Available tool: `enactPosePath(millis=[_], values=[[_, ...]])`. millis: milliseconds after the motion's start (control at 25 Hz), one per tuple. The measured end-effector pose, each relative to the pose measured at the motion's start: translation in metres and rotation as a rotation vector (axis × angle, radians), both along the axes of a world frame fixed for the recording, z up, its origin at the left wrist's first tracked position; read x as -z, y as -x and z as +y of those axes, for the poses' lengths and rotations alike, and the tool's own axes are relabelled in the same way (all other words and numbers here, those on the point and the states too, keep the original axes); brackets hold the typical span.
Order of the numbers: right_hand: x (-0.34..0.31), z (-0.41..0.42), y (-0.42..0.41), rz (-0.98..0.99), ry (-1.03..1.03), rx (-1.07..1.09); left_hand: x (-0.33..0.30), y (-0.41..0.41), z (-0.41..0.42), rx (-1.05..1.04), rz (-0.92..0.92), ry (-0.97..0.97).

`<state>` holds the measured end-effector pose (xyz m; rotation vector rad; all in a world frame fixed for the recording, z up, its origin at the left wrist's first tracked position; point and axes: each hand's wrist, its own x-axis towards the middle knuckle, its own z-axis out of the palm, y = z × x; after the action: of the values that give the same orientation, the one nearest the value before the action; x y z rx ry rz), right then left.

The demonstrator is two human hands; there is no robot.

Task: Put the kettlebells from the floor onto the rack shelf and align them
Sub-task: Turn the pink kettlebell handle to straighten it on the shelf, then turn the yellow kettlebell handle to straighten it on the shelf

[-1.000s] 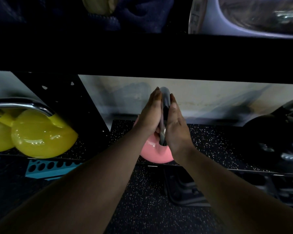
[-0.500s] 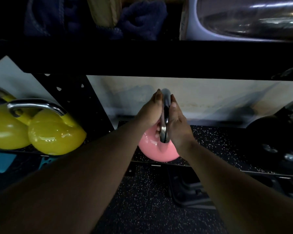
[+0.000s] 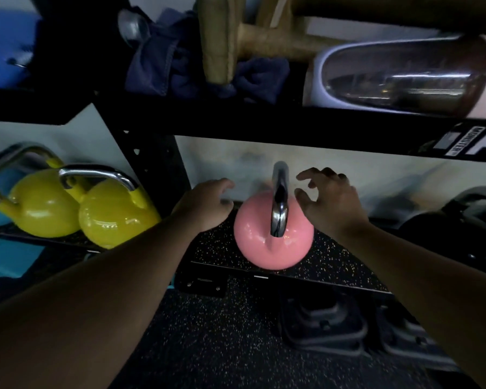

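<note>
A pink kettlebell (image 3: 274,242) with a chrome handle stands upright on the speckled black rack shelf (image 3: 334,262), near its front edge, handle edge-on to me. My left hand (image 3: 205,204) hovers open just left of it, fingers spread, not touching. To the right of the handle, my right hand (image 3: 330,200) is open too, fingers curled in the air. Two yellow kettlebells (image 3: 110,213) sit on the neighbouring shelf section at left, beyond a black upright.
A black kettlebell (image 3: 446,223) rests at the shelf's right end. The upper shelf beam (image 3: 264,124) hangs low above the handle, carrying blue cloths, wooden pieces and a shiny cylinder. Below lie the speckled floor (image 3: 222,346) and dark weights (image 3: 323,324).
Both hands were clasped on the pink kettlebell's handle; they have let go and moved apart to either side. The kettlebell now stands alone on the shelf.
</note>
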<state>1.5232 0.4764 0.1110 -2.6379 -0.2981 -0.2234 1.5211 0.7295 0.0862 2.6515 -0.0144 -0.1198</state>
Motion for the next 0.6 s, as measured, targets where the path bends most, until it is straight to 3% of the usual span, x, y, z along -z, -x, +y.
enactPosePath(millis=[160, 360, 600], values=[[0.002, 0.054, 0.010, -0.093, 0.088, -0.069, 0.002, 0.022, 0.036, 0.074, -0.124, -0.075], [0.008, 0.152, 0.024, -0.064, 0.093, -0.139, -0.008, 0.046, 0.130, 0.137, -0.251, -0.168], [0.006, 0.303, 0.034, 0.035, -0.030, -0.233, -0.016, 0.049, 0.282, -0.011, -0.325, -0.149]])
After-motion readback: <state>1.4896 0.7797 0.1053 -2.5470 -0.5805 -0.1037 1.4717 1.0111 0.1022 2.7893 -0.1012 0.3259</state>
